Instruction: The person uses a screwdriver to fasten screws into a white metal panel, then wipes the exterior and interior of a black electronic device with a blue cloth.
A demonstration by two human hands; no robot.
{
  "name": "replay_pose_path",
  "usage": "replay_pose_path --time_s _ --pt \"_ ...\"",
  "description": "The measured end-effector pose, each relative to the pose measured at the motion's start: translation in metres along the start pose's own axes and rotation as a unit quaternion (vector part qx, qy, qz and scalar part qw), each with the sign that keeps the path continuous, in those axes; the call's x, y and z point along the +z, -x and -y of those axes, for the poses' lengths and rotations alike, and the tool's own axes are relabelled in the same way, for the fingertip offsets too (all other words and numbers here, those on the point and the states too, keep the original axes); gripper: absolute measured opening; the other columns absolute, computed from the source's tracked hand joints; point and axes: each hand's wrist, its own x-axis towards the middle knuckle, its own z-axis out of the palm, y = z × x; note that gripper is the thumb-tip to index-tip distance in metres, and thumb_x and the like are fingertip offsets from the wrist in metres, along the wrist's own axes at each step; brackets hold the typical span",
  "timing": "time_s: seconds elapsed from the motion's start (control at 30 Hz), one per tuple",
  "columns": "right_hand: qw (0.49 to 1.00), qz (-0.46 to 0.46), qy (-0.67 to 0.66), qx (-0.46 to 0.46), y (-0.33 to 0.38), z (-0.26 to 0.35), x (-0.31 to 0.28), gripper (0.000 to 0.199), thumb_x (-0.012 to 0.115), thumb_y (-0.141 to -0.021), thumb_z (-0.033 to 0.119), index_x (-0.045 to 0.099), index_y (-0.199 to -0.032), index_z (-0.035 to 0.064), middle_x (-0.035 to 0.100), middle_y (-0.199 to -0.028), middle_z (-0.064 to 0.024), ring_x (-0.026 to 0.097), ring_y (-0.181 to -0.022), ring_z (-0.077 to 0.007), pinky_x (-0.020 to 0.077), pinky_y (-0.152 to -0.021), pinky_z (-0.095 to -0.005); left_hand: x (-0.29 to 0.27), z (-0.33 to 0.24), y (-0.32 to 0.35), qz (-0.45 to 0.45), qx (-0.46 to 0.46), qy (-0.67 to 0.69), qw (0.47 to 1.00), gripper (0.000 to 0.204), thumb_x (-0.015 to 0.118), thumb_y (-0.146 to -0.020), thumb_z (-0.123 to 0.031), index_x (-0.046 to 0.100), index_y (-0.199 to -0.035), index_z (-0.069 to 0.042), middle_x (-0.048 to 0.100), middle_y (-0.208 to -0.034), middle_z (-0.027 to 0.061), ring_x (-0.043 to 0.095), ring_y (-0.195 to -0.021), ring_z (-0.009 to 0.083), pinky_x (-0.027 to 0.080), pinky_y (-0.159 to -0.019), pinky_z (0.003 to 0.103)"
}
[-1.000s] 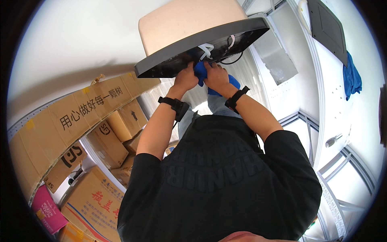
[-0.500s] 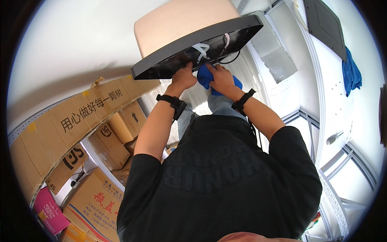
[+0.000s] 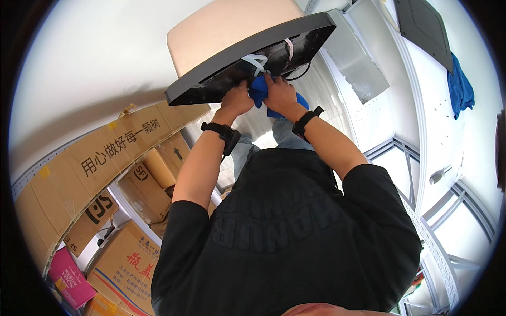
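Note:
A large cream-coloured case [image 3: 226, 31] with a dark grey rim [image 3: 247, 55] is tilted in front of me. Its black hollow side, turned toward me, holds a white strap [image 3: 256, 61], a pale strip [image 3: 289, 49] and a black cable [image 3: 303, 72]. My left hand [image 3: 237, 100] grips the near edge of that black side, its fingertips partly hidden. Bunched in my right hand [image 3: 281, 95] is a blue cloth [image 3: 258, 90], pressed against the black side close to the white strap. Part of the cloth hangs below the hand.
Cardboard boxes [image 3: 145, 192] fill shelving at the left, behind a long cardboard strip [image 3: 100, 142]. A pink box [image 3: 70, 276] sits low left. At the right, a dark panel [image 3: 424, 31] and another blue cloth [image 3: 460, 92] rest by white shelving [image 3: 406, 100].
The case has shifted slightly left and toward me. My right hand and its cloth have moved up and left, nearer the white strap; my left hand keeps to the edge.

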Motion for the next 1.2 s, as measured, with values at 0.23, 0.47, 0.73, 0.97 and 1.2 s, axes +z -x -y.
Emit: replay_pose_path --time_s 0.23,0.47,0.73,0.97,1.2 --pt "1.000 0.021 -0.001 -0.011 0.001 -0.002 -0.008 0.082 0.072 -0.064 0.021 0.040 -0.140 0.0122 0.057 -0.115 -0.0210 0.060 -0.101 -0.0415 0.0505 -0.086 -0.0478 -0.003 -0.002 0.002 -0.001 -0.014 0.006 1.000 0.062 0.054 -0.074 -0.014 0.043 -0.134 -0.006 0.060 -0.115 0.0283 0.058 -0.108 0.0433 0.047 -0.093 0.048" --pt "0.998 -0.011 -0.049 -0.036 0.012 -0.041 -0.008 0.075 0.071 -0.065 0.018 0.044 -0.135 0.0130 0.059 -0.109 -0.0189 0.061 -0.098 -0.0379 0.0501 -0.084 -0.0464 -0.003 -0.005 0.003 -0.008 -0.014 0.016 1.000 0.061 0.051 -0.073 -0.013 0.044 -0.134 -0.007 0.060 -0.115 0.0282 0.058 -0.107 0.0434 0.047 -0.094 0.048" --pt "0.995 -0.064 0.009 -0.082 -0.006 -0.047 -0.026 0.066 0.070 -0.068 0.014 0.052 -0.131 0.0186 0.058 -0.107 -0.0157 0.060 -0.098 -0.0365 0.0500 -0.084 -0.0446 -0.005 -0.009 0.003 0.010 -0.024 -0.009 1.000 0.058 0.050 -0.073 -0.012 0.046 -0.131 -0.007 0.061 -0.114 0.0286 0.058 -0.107 0.0445 0.047 -0.094 0.048" --pt "0.997 -0.067 0.007 -0.031 -0.003 -0.055 -0.023 0.065 0.071 -0.069 0.015 0.053 -0.131 0.0209 0.058 -0.106 -0.0144 0.060 -0.097 -0.0354 0.0508 -0.081 -0.0456 0.002 -0.003 0.002 -0.034 -0.007 -0.011 0.999 0.050 0.050 -0.073 -0.011 0.049 -0.123 -0.007 0.062 -0.109 0.0275 0.059 -0.101 0.0454 0.047 -0.089 0.052" --pt "0.992 -0.106 -0.067 0.000 -0.008 -0.054 -0.009 0.063 0.070 -0.068 0.015 0.055 -0.129 0.0192 0.059 -0.110 -0.0171 0.061 -0.097 -0.0377 0.0511 -0.082 -0.0460 -0.006 -0.016 0.006 0.002 -0.022 -0.031 0.999 0.054 0.052 -0.073 -0.013 0.048 -0.126 -0.005 0.062 -0.109 0.0292 0.060 -0.102 0.0447 0.048 -0.090 0.049"
